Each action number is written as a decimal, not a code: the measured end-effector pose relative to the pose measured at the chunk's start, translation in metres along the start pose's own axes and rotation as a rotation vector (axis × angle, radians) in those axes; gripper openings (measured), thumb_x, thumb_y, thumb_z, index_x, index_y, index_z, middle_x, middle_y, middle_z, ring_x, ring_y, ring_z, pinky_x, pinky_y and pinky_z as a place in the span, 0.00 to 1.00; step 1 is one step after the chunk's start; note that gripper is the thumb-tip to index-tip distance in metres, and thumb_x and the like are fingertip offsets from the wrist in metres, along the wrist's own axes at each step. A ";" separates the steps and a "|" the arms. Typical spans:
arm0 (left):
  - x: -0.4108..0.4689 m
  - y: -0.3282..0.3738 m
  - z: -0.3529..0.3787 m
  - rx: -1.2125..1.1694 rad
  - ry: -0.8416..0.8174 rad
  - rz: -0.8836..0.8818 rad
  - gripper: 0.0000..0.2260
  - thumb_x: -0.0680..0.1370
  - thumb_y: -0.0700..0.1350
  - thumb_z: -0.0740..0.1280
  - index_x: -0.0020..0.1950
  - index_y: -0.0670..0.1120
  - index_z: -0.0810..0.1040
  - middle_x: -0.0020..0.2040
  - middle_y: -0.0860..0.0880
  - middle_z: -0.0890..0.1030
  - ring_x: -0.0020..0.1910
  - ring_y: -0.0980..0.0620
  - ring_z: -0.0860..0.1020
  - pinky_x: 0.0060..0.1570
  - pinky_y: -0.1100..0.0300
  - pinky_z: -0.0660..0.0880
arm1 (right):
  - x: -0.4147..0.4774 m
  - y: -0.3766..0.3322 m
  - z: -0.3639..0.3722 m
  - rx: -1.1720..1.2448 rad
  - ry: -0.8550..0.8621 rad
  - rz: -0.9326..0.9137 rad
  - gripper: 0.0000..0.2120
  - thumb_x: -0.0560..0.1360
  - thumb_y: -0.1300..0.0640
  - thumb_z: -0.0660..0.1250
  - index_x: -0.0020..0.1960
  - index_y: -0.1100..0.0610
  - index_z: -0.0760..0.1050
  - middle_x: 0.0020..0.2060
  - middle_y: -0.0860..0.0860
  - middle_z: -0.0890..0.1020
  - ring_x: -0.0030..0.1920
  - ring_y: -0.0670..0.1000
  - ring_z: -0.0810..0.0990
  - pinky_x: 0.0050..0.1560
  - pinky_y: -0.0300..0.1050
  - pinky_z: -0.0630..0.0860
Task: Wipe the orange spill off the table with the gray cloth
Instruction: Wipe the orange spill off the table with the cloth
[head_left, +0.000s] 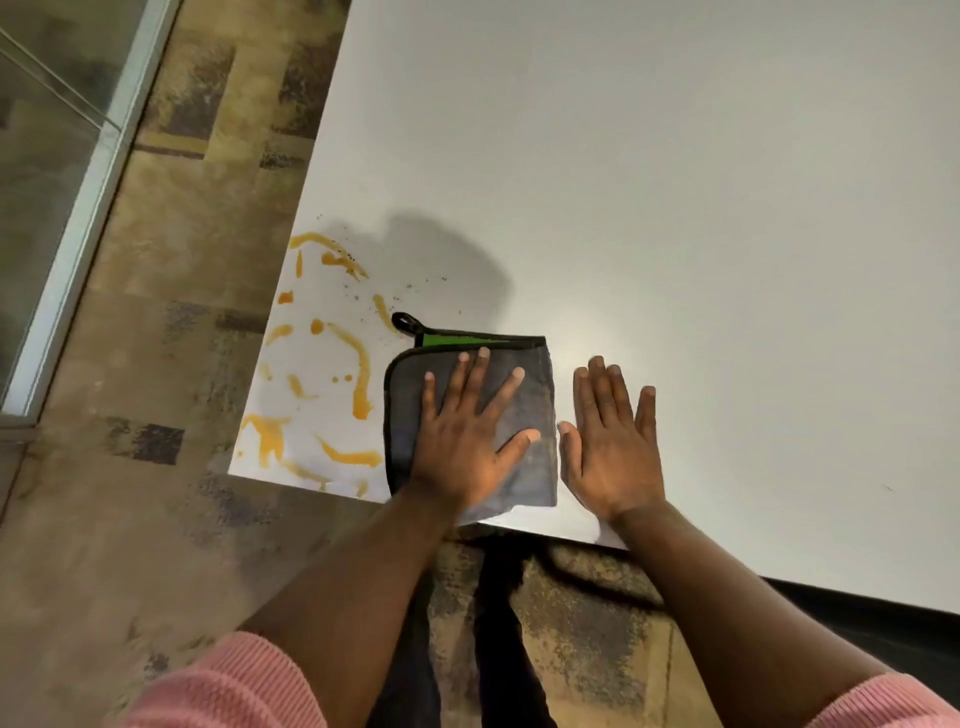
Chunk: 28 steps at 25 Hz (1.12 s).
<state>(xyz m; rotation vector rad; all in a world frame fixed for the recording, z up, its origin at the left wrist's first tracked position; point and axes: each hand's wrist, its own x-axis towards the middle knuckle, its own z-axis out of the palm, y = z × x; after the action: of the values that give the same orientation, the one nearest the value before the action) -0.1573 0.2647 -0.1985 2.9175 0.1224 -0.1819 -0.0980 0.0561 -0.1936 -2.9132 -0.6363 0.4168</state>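
Observation:
A folded gray cloth (524, 467) with black edging, a green tag and a black loop lies flat near the table's front edge. My left hand (467, 431) presses flat on top of it, fingers spread. My right hand (613, 441) rests flat on the bare white table (675, 208) just right of the cloth, fingers together, holding nothing. The orange spill (358, 374) is a set of streaks and drops with dark specks, spread over the table's front left corner, directly left of the cloth.
The table's left edge and front edge meet near the spill, with patterned brown carpet (156, 338) below. A glass wall with a metal frame (88, 208) stands at the far left. Pink sleeves (234, 686) show at the bottom.

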 end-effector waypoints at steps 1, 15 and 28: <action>0.014 -0.010 -0.005 0.018 0.004 -0.022 0.35 0.81 0.72 0.50 0.85 0.60 0.49 0.87 0.45 0.49 0.85 0.43 0.48 0.80 0.32 0.48 | 0.008 -0.006 -0.002 0.004 -0.003 -0.025 0.32 0.85 0.45 0.45 0.86 0.56 0.46 0.85 0.54 0.46 0.85 0.55 0.43 0.82 0.66 0.41; 0.033 -0.031 -0.021 -0.001 0.009 -0.243 0.34 0.82 0.69 0.52 0.85 0.57 0.49 0.86 0.44 0.50 0.85 0.42 0.48 0.81 0.35 0.47 | 0.068 -0.041 -0.003 0.047 0.029 -0.167 0.29 0.86 0.48 0.45 0.86 0.53 0.49 0.85 0.52 0.52 0.85 0.53 0.47 0.83 0.64 0.44; 0.103 -0.090 -0.052 0.027 0.141 -0.030 0.30 0.84 0.62 0.58 0.83 0.51 0.62 0.85 0.45 0.59 0.83 0.42 0.60 0.78 0.39 0.60 | 0.065 -0.051 -0.005 0.060 0.075 -0.123 0.31 0.82 0.51 0.51 0.85 0.54 0.55 0.85 0.50 0.56 0.85 0.51 0.50 0.83 0.65 0.47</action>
<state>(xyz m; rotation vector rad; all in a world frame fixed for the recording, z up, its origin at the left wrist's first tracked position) -0.0586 0.3707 -0.1807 2.9552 0.1882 0.0185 -0.0592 0.1295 -0.1946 -2.8000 -0.7730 0.3053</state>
